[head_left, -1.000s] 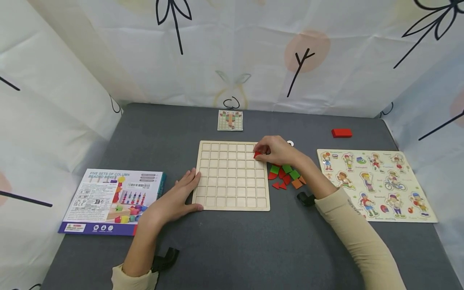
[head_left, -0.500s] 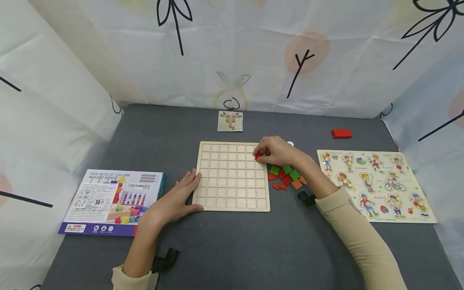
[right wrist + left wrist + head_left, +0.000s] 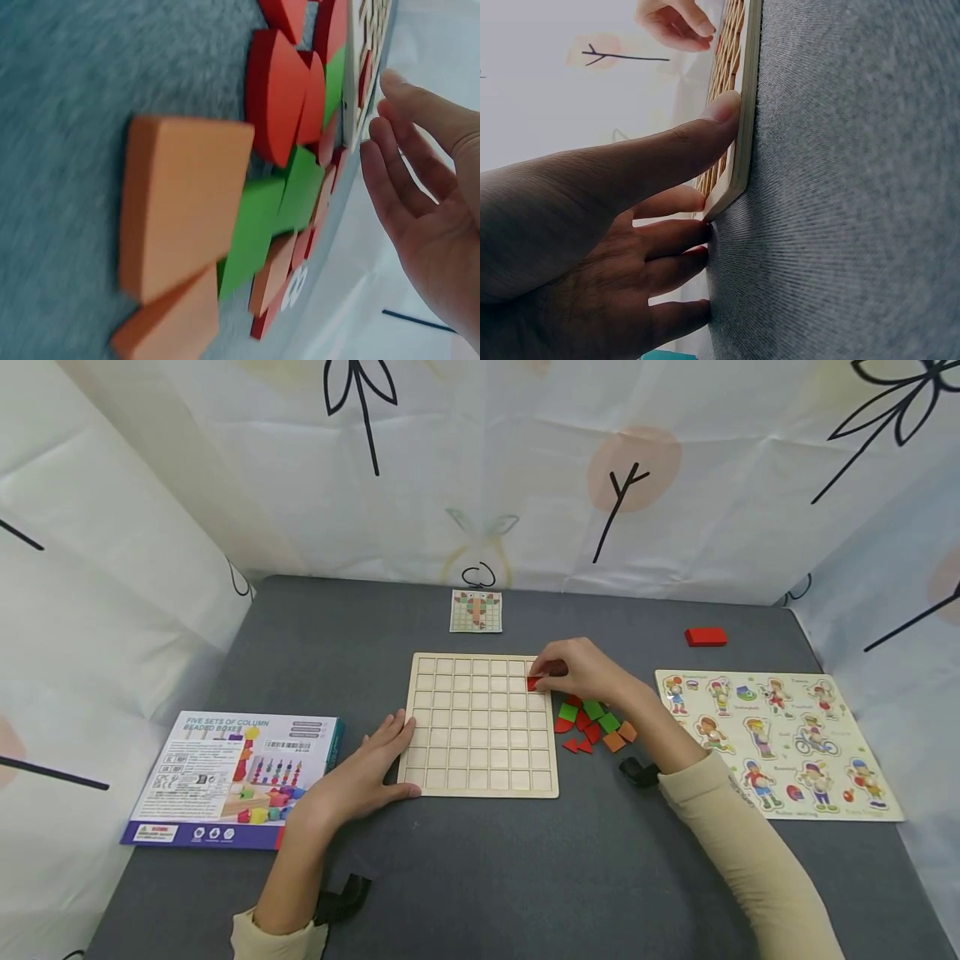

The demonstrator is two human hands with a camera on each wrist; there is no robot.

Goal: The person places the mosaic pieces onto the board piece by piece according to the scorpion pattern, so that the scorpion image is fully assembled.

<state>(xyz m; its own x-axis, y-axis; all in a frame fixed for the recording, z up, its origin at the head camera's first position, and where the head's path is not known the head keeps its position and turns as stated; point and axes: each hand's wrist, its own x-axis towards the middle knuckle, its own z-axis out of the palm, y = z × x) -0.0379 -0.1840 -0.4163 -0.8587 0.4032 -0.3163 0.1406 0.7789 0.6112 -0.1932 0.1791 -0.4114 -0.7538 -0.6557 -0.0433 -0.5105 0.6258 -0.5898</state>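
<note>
A wooden grid board (image 3: pixel 480 735) with square cells lies on the grey table. My left hand (image 3: pixel 363 777) rests against its left side, fingers extended; the left wrist view has the thumb (image 3: pixel 724 109) touching the board's edge. A small red piece (image 3: pixel 532 683) lies in the board's upper right, partly covered by my right hand (image 3: pixel 581 672). In the right wrist view this red piece (image 3: pixel 365 79) sits low in the board, and the right hand's fingers (image 3: pixel 397 165) and thumb stand just off it. Red, green (image 3: pixel 594 710) and orange pieces (image 3: pixel 615 742) lie loose beside the board.
A small pattern card (image 3: pixel 476 612) lies behind the board. At the left is a boxed toy (image 3: pixel 232 777); at the right, a picture puzzle board (image 3: pixel 780 743). A red block (image 3: pixel 705 637) lies at the back right. Printed white cloth (image 3: pixel 525 485) closes off the back and sides.
My right hand has shifted slightly right and back, off the red piece, which stays on the board. The left hand holds its place.
</note>
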